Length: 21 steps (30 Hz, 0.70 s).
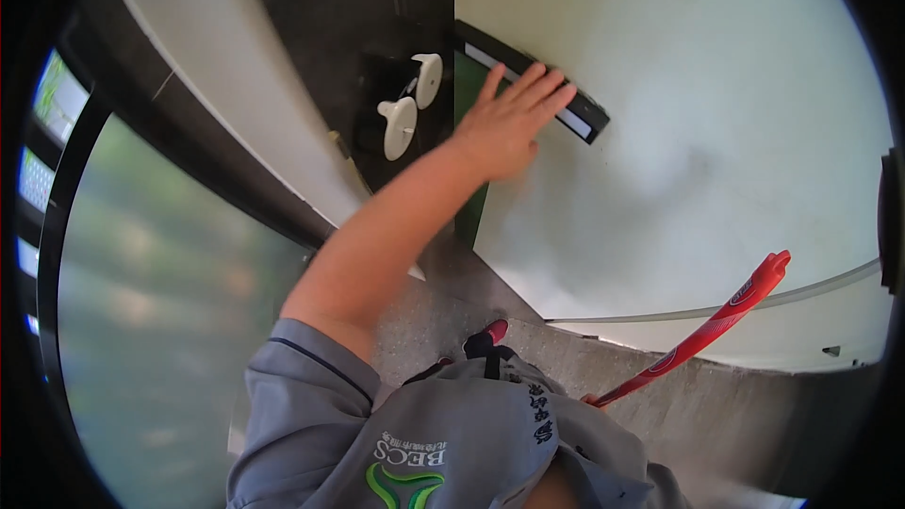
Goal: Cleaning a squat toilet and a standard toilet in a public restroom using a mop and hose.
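Observation:
My left hand [509, 127] reaches forward with its fingers stretched out and spread over a black bar with a pale strip [575, 124]. The bar stands against a large pale panel [679, 132]; whether the fingers press on it or hover just above, I cannot tell. At my right side a long red handle [702, 335] slants up and away. Its lower end meets my right hand [590, 400], of which only a small part shows past my grey shirt. The fingers there look closed round the handle, whose lower end is hidden.
Two white disc-shaped fittings [400, 128] sit by the dark wall [330, 28], left of my left hand. A frosted panel with a black frame [160, 292] stands at far left. Below are the grey floor [424, 320] and a red shoe [496, 330].

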### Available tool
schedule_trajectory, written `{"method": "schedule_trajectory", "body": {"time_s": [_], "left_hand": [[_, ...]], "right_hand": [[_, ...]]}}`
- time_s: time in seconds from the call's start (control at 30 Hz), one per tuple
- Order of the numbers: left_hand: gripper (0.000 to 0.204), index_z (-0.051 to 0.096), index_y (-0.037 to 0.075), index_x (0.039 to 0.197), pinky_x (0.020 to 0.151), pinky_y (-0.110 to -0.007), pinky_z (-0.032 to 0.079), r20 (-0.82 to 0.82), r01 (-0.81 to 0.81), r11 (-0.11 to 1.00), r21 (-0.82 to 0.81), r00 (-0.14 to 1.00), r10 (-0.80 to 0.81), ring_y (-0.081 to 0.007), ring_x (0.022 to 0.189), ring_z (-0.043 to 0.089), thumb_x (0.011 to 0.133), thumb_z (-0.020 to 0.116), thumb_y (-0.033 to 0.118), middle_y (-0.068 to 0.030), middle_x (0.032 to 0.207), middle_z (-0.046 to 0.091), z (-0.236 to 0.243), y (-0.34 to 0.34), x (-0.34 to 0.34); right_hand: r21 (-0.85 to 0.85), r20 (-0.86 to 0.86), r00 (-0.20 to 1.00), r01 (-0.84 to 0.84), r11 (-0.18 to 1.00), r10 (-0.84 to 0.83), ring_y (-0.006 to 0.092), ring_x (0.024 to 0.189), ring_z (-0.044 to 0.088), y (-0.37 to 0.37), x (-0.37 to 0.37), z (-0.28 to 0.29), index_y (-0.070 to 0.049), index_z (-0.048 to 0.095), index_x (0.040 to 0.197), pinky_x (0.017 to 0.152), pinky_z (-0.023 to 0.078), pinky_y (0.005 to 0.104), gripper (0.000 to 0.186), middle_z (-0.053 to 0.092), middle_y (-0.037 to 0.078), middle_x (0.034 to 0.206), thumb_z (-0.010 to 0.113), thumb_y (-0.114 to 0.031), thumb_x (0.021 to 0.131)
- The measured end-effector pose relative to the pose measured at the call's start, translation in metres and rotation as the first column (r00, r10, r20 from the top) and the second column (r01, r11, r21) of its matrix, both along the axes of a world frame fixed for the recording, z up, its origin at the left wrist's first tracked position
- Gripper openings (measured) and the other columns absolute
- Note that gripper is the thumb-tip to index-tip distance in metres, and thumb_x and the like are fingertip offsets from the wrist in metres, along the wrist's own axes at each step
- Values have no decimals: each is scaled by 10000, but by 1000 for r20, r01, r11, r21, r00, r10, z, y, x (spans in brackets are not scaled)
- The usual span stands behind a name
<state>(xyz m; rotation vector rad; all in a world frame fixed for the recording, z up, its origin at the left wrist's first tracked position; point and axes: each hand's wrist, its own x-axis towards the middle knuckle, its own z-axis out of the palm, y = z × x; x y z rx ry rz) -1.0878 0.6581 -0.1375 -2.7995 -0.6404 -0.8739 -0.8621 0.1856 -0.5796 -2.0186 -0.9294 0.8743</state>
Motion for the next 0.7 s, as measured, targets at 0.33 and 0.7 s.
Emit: {"method": "schedule_trajectory", "body": {"time_s": [0.33,0.7], "left_hand": [[776,194,208,1349,1038,-481,121,2,16,989,150,1000,-16,-236,1288,190,699,599,83,-25,1393,217,-24,46,27],[778,174,232,1354,1052,-479,115,-79,195,981,4,978,-194,-206,1301,159,704,549,24,-8,1409,176,-73,126,80]], "right_hand": [[-26,-109,955,274,961,-276,106,444,471,22,-21,8,-53,478,584,431,377,265,185,464,4,491,629,-97,683],[55,-250,886,417,907,-392,97,519,463,33,-62,-83,-71,463,633,483,389,253,192,479,0,543,634,-78,720]]}}
